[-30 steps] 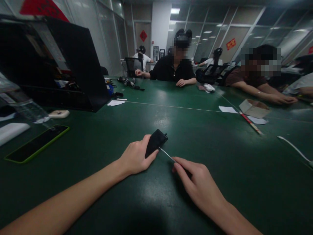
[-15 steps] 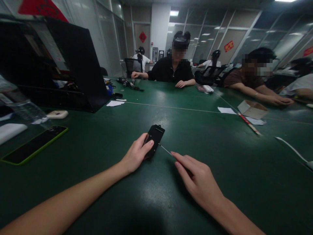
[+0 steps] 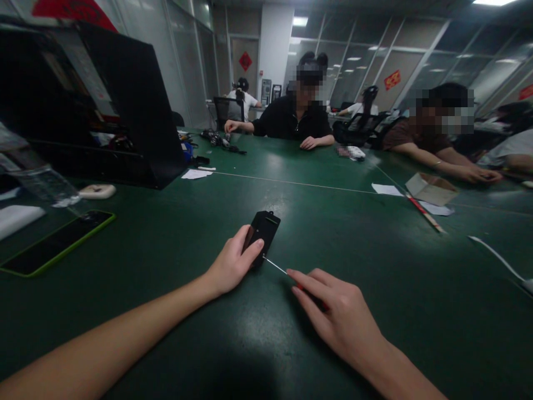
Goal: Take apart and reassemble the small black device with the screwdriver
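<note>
Centrally, on a dark green table [image 3: 375, 266], a small black rectangular device [image 3: 263, 229] is held flat.

At the table's left a large black open case [image 3: 137, 111] is stood, with a green-edged black phone [image 3: 58, 241] laid flat in front of it. The left hand [image 3: 231, 266] is closed on the device's near end, thumb at one side, fingers on top. A thin metal-shafted tool [image 3: 275, 265] is pinched in the narrowed fingers of the right hand [image 3: 337, 316], its tip set against the device's near right edge.
</note>
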The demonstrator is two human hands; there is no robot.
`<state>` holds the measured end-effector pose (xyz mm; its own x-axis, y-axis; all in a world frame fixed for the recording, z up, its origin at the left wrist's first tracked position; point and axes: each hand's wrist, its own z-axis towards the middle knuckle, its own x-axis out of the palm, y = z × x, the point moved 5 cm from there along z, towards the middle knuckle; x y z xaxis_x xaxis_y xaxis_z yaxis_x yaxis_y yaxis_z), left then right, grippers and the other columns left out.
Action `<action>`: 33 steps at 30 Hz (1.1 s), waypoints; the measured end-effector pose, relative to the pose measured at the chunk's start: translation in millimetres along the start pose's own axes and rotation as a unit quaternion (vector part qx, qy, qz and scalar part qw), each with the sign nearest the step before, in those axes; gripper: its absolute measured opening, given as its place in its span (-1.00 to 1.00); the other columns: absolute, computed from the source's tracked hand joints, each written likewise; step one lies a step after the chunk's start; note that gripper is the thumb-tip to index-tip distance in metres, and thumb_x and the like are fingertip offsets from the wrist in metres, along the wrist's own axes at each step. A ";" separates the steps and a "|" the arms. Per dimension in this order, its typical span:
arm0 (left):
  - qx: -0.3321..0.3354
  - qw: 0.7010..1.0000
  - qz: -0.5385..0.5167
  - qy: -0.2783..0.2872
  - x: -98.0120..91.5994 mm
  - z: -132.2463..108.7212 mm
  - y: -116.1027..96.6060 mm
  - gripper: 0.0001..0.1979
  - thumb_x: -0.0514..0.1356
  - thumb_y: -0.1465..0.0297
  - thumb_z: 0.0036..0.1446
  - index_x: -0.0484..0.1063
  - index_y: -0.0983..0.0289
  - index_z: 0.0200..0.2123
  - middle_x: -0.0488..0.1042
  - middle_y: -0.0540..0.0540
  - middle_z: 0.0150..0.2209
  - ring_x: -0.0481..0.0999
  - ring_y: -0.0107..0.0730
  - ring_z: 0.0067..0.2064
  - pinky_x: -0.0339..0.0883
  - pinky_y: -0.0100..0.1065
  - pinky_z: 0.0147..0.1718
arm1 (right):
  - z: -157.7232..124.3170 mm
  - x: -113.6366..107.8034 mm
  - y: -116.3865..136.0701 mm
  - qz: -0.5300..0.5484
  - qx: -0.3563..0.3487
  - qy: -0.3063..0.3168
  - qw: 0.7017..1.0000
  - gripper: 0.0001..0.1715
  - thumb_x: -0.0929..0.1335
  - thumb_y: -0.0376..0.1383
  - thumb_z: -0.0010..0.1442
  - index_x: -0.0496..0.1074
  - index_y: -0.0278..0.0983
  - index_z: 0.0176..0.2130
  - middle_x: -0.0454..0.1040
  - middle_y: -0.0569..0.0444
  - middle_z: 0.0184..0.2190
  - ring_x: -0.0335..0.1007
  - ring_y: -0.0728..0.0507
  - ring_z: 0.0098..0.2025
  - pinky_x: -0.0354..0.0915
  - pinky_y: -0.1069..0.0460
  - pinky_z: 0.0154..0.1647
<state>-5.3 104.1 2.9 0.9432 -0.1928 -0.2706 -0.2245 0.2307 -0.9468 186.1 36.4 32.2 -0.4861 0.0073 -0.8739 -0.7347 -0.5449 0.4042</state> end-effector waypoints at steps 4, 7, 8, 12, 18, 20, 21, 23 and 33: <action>0.011 0.999 0.032 -0.007 -0.4 -0.7 -2.6 -0.70 0.06 0.14 0.30 0.28 0.27 -0.14 0.31 -0.01 -0.36 0.34 -0.41 -0.37 0.23 -0.44 -0.45 | -0.8 -2.1 0.4 -0.015 0.005 -0.004 1.000 -0.61 0.22 -0.28 0.37 0.42 -0.19 0.12 0.48 0.01 -0.27 0.42 -0.07 -0.36 0.33 0.04 -0.36; 0.008 0.999 0.033 -0.007 -0.5 -0.9 -2.9 -0.69 0.04 0.14 0.31 0.29 0.28 -0.11 0.33 0.01 -0.33 0.36 -0.40 -0.36 0.25 -0.43 -0.43 | -1.4 -3.7 -1.1 -0.022 0.012 0.004 1.000 -0.61 0.22 -0.27 0.37 0.42 -0.17 0.13 0.48 0.01 -0.26 0.42 -0.06 -0.37 0.33 0.04 -0.36; 0.008 0.999 0.035 -0.007 -0.7 -0.8 -2.9 -0.68 0.05 0.14 0.31 0.29 0.28 -0.12 0.34 0.01 -0.33 0.36 -0.41 -0.37 0.25 -0.42 -0.43 | -1.6 -3.8 -1.5 -0.026 0.013 0.008 1.000 -0.61 0.22 -0.27 0.37 0.42 -0.16 0.13 0.48 0.01 -0.26 0.42 -0.06 -0.37 0.33 0.04 -0.37; 0.020 0.998 0.060 -0.016 -0.9 -0.7 -4.0 -0.70 0.05 0.15 0.30 0.29 0.28 -0.14 0.36 0.02 -0.34 0.38 -0.38 -0.36 0.25 -0.40 -0.41 | -2.8 -2.0 -0.9 -0.057 0.015 0.017 0.998 -0.59 0.21 -0.27 0.37 0.40 -0.14 0.15 0.47 0.00 -0.25 0.43 -0.08 -0.39 0.34 0.03 -0.38; 0.040 0.983 0.172 -0.050 0.0 -5.3 -8.6 -0.66 0.08 0.22 0.28 0.21 0.29 0.02 0.42 0.05 -0.34 0.42 -0.31 -0.37 0.24 -0.34 -0.38 | -0.4 -1.3 3.8 0.030 0.055 0.014 0.998 -0.64 0.23 -0.23 0.37 0.47 -0.20 0.06 0.51 -0.01 -0.27 0.48 -0.12 -0.31 0.37 0.00 -0.29; 0.054 0.975 0.208 -0.051 0.8 -7.1 -10.2 -0.60 0.10 0.23 0.26 0.16 0.31 0.07 0.44 0.08 -0.32 0.44 -0.28 -0.37 0.25 -0.31 -0.37 | 2.3 -0.4 1.8 0.123 0.092 0.035 0.988 -0.63 0.19 -0.20 0.39 0.53 -0.22 -0.05 0.54 0.05 -0.35 0.49 -0.11 -0.31 0.38 0.01 -0.25; 0.062 0.972 0.222 -0.049 1.2 -7.8 -10.7 -0.58 0.11 0.24 0.25 0.14 0.31 0.09 0.44 0.10 -0.31 0.45 -0.26 -0.36 0.25 -0.31 -0.37 | 3.5 0.9 0.1 0.165 0.111 0.049 0.979 -0.61 0.18 -0.20 0.40 0.54 -0.21 -0.08 0.54 0.09 -0.40 0.50 -0.10 -0.33 0.38 0.02 -0.25; 0.075 0.967 0.239 -0.047 1.8 -8.7 -11.1 -0.54 0.12 0.23 0.25 0.11 0.33 0.11 0.45 0.13 -0.30 0.46 -0.24 -0.36 0.26 -0.30 -0.38 | 4.6 4.3 -4.5 0.218 0.142 0.064 0.963 -0.61 0.18 -0.20 0.41 0.54 -0.19 -0.08 0.54 0.15 -0.48 0.51 -0.08 -0.37 0.38 0.04 -0.29; 0.039 0.983 0.159 -0.082 5.6 -13.9 -13.9 -0.64 0.11 0.23 0.26 0.18 0.27 0.04 0.44 0.07 -0.31 0.46 -0.28 -0.35 0.28 -0.32 -0.37 | -18.4 -8.1 22.6 -0.235 -0.134 -0.109 0.956 -0.57 0.20 -0.45 0.31 0.50 -0.29 0.05 0.61 -0.13 -0.16 0.51 -0.17 -0.37 0.36 -0.02 -0.42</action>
<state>-0.3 86.5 12.1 0.8565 0.0557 -0.5132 -0.5011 0.3285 -0.8006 182.2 8.6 43.4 -0.2401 0.4638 -0.8528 -0.7631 -0.6332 -0.1295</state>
